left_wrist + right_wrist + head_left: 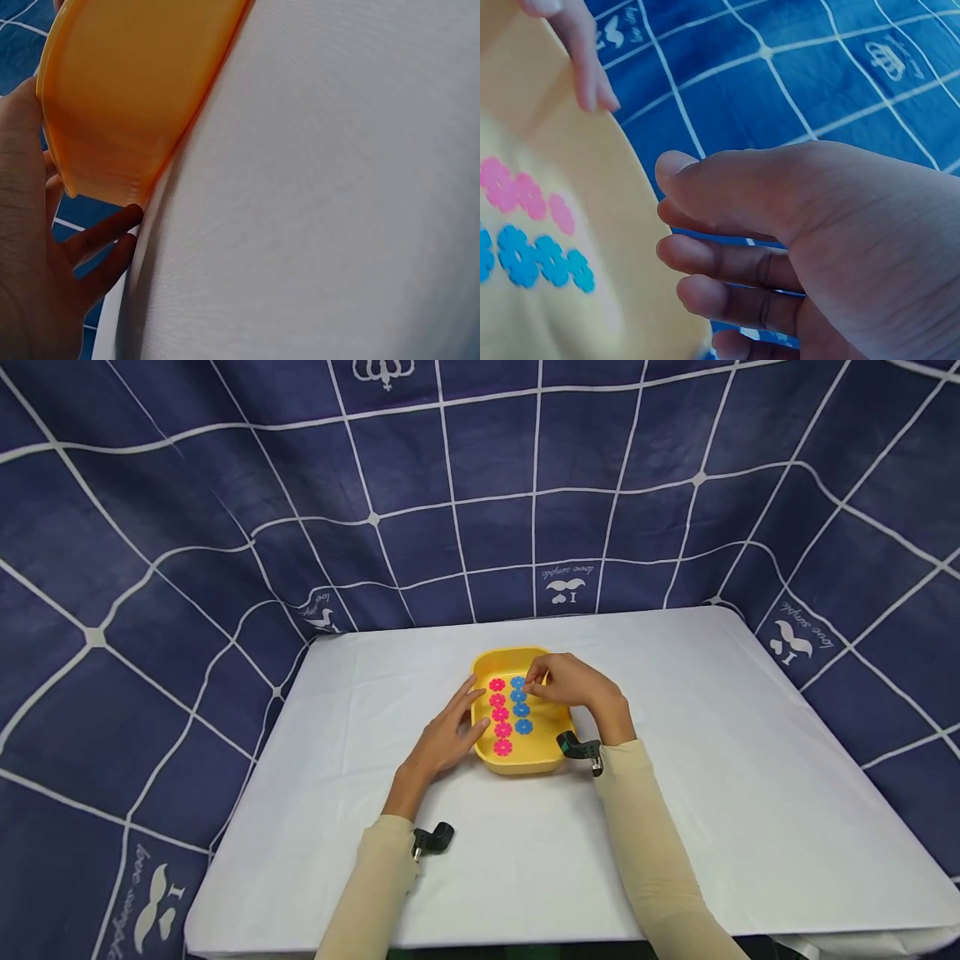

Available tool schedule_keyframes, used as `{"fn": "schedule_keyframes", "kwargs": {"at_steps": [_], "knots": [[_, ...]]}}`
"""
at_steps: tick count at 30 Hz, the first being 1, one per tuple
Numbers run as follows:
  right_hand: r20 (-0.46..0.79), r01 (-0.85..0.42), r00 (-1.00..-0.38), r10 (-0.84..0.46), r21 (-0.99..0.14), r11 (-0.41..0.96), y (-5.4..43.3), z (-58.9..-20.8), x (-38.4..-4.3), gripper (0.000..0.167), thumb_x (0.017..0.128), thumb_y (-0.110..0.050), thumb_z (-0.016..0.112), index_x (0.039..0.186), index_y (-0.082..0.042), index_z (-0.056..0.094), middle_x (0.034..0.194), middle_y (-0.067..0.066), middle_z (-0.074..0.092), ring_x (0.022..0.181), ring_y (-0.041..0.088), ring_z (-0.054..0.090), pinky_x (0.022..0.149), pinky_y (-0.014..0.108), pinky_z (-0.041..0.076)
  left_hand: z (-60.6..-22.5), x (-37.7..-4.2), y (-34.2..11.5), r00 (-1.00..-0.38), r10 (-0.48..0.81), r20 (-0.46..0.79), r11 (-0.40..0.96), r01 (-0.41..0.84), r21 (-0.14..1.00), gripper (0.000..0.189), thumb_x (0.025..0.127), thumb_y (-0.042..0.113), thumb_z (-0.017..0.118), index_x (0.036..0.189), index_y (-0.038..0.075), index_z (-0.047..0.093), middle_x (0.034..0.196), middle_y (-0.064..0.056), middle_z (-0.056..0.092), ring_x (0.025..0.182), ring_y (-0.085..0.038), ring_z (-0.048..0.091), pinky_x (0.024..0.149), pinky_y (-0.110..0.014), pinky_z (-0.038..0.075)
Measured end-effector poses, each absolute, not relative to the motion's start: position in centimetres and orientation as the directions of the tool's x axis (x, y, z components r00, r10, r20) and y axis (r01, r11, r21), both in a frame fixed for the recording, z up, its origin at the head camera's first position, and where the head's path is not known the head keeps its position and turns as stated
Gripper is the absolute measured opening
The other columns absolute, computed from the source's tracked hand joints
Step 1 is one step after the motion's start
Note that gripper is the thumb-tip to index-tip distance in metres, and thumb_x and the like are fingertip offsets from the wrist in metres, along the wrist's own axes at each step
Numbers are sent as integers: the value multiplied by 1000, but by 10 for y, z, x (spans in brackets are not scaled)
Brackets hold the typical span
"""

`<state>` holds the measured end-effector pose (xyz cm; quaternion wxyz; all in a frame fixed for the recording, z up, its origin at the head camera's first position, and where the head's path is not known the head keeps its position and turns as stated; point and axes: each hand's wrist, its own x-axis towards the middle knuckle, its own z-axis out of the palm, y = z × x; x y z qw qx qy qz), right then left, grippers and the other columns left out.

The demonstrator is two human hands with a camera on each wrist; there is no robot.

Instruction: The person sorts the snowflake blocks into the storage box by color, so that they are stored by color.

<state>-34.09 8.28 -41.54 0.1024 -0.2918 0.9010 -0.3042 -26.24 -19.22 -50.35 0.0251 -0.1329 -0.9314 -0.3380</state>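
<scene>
A yellow plastic tray [543, 752] holds pink flower-shaped pieces [500, 715] in one row and blue flower-shaped pieces [522, 727] in another. My left hand [446, 731] rests against the tray's left side, fingers spread, with the thumb and a fingertip over the rim. In the left wrist view, two of its fingers extend low beside the tray's wall. Above the far end of the blue row is my right hand [573, 683], its thumb and index tips close together. The right wrist view shows nothing between those tips, and the other fingers are loosely bent.
White cloth covers the table [720, 827] under the tray. Dark blue curtains [487, 468] with a white grid stand behind the table and along both sides. A small black camera [435, 839] is strapped to each wrist.
</scene>
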Motion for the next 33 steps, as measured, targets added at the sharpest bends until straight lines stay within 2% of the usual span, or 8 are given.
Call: {"fn": "schedule_keyframes", "kwargs": {"at_steps": [15, 20, 25, 33], "knots": [[-26, -297, -916, -400, -627, 720, 150, -415, -346, 23, 101, -27, 75, 116, -10, 78, 105, 9, 72, 93, 29, 61, 83, 41, 53, -500, -261, -196, -968, 214, 135, 753, 251, 608, 65, 106, 51, 60, 166, 34, 41, 176, 30, 8, 152, -22, 49, 125, -57, 38], [-44, -251, -932, -360, -639, 727, 172, -417, -344, 27, 102, -29, 72, 120, -10, 77, 110, 11, 71, 98, 30, 61, 88, 45, 52, -500, -261, -194, -971, 204, 125, 756, 237, 610, 65, 106, 51, 61, 166, 37, 40, 175, 32, 8, 152, -22, 48, 125, -59, 37], [-61, -206, -946, -319, -648, 733, 188, -420, -341, 29, 102, -29, 71, 125, -11, 76, 114, 11, 71, 103, 31, 61, 92, 46, 52, -501, -261, -192, -970, 209, 122, 751, 239, 615, 65, 106, 50, 61, 166, 34, 41, 175, 33, 7, 150, -23, 51, 124, -61, 37], [-111, -167, -944, -312, -653, 738, 209, -432, -341, 31, 101, -27, 75, 125, -8, 76, 118, 13, 71, 106, 32, 60, 96, 48, 51, -502, -263, -187, -970, 215, 115, 751, 239, 615, 64, 107, 48, 62, 166, 37, 40, 175, 33, 7, 148, -23, 53, 124, -58, 39]]}}
